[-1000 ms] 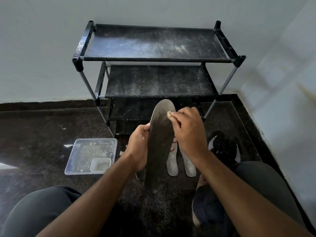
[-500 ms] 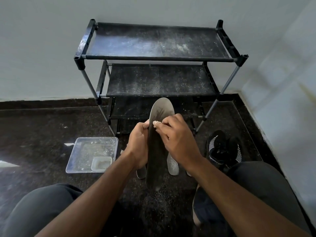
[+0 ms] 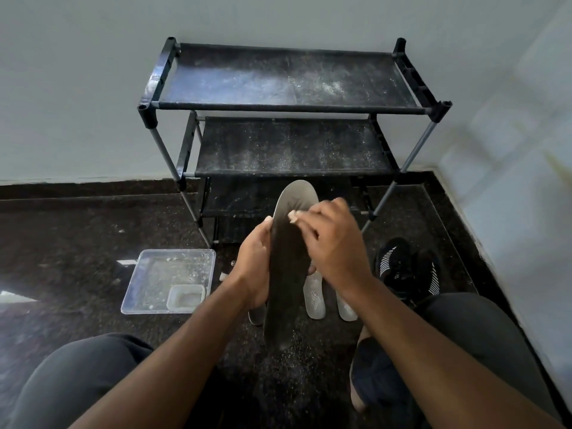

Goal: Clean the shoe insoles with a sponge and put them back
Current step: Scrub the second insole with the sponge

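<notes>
A long dark insole (image 3: 286,274) stands nearly upright in front of me, its pale toe end up. My left hand (image 3: 254,267) grips its left edge at mid-height. My right hand (image 3: 332,246) pinches a small pale sponge (image 3: 292,216) and presses it against the upper part of the insole. Two pale insoles (image 3: 314,297) lie on the floor behind the held one, partly hidden by my right hand. A pair of black shoes with white stripes (image 3: 402,267) sits on the floor to the right.
A black three-tier shoe rack (image 3: 288,106), dusty, stands against the wall ahead. A clear plastic tray (image 3: 154,274) with a small tub (image 3: 185,297) in it sits on the dark floor at left. My knees frame the bottom. A white wall runs along the right.
My right hand with the sponge slid down and left along the insole, then back up toward its toe end. The left hand kept its grip.
</notes>
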